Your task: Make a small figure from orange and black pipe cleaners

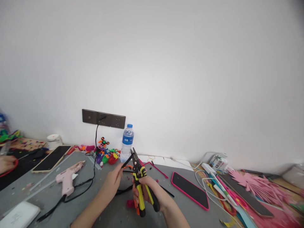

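Observation:
My right hand (148, 191) is wrapped round a pair of yellow-and-black pliers (140, 179), whose jaws point up and away. Something orange shows below its fingers, partly hidden. In my left hand (114, 177), pinched between the fingers, is a black pipe cleaner (127, 161); its upper end reaches the plier jaws, though I cannot tell whether they grip it. Just beyond my hands lies a bent pink pipe cleaner (158, 168). More black lengths lie on the grey mat (106, 209) around and beneath my hands.
To the left are a pink glue gun (67, 179) with a black cord, a phone (51, 159) and a white box (21, 215). A water bottle (127, 142) stands by colourful fuzzy figures (108, 155). Rightward lie a pink-edged phone (190, 190), cables and pink paper (256, 186). Another person's hand (7, 164) is far left.

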Demonstrator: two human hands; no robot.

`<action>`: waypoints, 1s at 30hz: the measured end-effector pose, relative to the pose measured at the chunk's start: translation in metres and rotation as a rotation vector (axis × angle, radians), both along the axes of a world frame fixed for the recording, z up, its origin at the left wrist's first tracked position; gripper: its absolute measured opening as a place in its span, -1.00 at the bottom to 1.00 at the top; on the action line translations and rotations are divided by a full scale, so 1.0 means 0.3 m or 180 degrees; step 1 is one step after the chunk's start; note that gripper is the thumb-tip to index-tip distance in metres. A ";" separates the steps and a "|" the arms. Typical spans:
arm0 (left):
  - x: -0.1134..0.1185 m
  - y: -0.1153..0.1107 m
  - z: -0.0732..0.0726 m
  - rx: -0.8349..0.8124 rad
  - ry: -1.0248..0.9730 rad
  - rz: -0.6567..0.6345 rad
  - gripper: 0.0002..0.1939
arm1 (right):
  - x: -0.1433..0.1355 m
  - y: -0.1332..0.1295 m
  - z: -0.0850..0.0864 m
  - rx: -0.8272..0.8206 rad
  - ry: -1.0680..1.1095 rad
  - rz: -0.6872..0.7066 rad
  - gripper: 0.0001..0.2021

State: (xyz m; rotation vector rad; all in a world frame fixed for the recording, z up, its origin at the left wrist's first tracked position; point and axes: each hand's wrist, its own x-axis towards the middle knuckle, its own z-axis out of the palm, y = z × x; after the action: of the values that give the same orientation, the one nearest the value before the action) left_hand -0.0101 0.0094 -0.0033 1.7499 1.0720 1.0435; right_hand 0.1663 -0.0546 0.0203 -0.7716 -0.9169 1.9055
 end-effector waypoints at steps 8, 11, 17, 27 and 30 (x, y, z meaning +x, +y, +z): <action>-0.006 -0.001 -0.003 -0.0069 -0.0006 0.0130 -0.60 | 0.098 0.014 0.017 0.0605 -0.0323 -0.1178 -0.71; -0.010 -0.001 0.008 0.0116 0.0242 -0.0023 -0.64 | 0.187 0.034 0.004 0.0923 -0.1249 -0.1996 -0.65; -0.041 0.020 0.007 0.0453 0.0978 -0.0401 -0.66 | 0.299 0.065 -0.062 0.1860 -0.4261 -0.3041 -0.42; -0.038 0.010 -0.005 0.0212 0.1490 -0.1021 -0.75 | 0.255 0.078 -0.131 0.1907 -0.5766 -0.1885 -0.38; -0.037 0.005 -0.011 0.0191 0.1514 -0.1106 -0.72 | 0.262 0.082 -0.145 0.1735 -0.5657 -0.1736 -0.42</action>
State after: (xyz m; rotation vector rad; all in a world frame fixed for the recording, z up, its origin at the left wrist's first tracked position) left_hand -0.0211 0.0110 -0.0065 2.2010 0.9659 0.4581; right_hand 0.2448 -0.0299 -0.0233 -2.0470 -1.7727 0.0382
